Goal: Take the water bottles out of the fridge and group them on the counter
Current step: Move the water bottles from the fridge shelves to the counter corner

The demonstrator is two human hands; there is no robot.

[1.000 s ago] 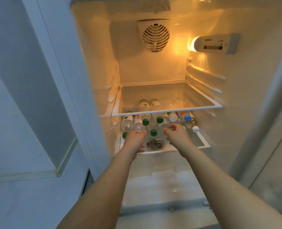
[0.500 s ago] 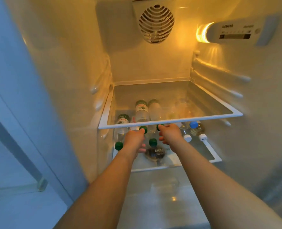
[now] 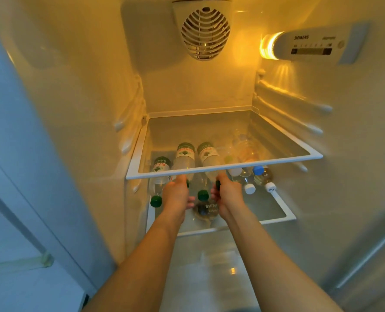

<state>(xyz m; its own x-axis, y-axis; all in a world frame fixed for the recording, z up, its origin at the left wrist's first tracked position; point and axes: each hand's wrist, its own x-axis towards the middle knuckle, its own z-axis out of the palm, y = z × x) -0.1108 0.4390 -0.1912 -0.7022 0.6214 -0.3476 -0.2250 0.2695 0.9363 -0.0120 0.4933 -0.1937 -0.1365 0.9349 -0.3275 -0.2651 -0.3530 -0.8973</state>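
Observation:
Several clear water bottles lie on their sides on the lower fridge shelf [image 3: 277, 218], caps towards me, partly hidden by the glass shelf above. One green-capped bottle [image 3: 156, 200] lies at the far left and another [image 3: 202, 195] between my hands. My left hand [image 3: 177, 195] curls round the neck of a green-capped bottle [image 3: 184, 158] just under the upper shelf edge. My right hand [image 3: 228, 195] curls round the green cap end of the neighbouring bottle [image 3: 208, 155]. White-capped bottles [image 3: 250, 188] and a blue-capped one [image 3: 258, 170] lie to the right.
The upper glass shelf [image 3: 223, 169] juts out right above my knuckles. A fan grille [image 3: 205, 33] and a lit control panel [image 3: 308, 46] sit high on the fridge walls. The open door [image 3: 18, 154] stands at the left. Shelf rails line both side walls.
My view has come closer to the fridge. Both hands have pushed a little deeper under the upper shelf and closed on the necks of two green-capped bottles.

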